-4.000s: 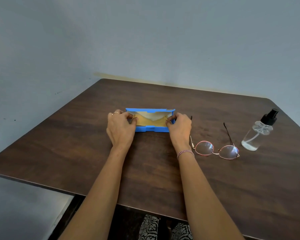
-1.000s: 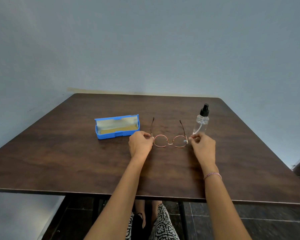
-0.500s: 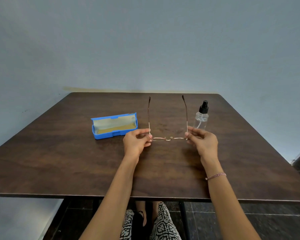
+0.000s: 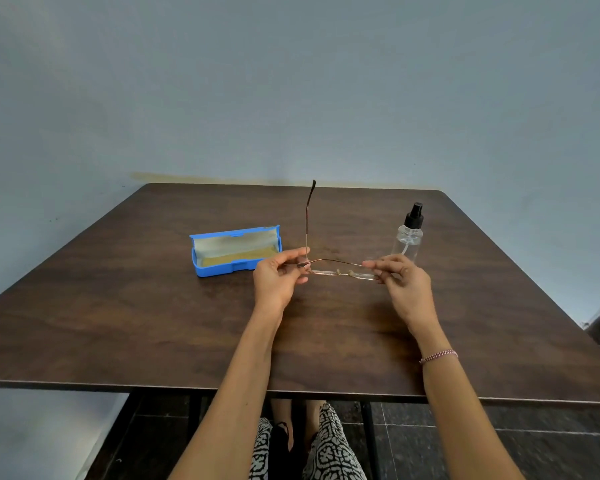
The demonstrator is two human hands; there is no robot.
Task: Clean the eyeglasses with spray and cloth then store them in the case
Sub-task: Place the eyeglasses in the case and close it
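Two bare hands hold the eyeglasses (image 4: 340, 271) above the dark wooden bench (image 4: 153, 323), the left hand (image 4: 279, 278) in a pinching grip at one end of the frame and the right hand (image 4: 400, 277) pinching the other. One temple arm stands straight up at the left end while the other lies folded across the front. The open blue case (image 4: 234, 252) sits on the bench to the left, and the clear spray bottle (image 4: 409, 235) stands upright just behind the right hand.
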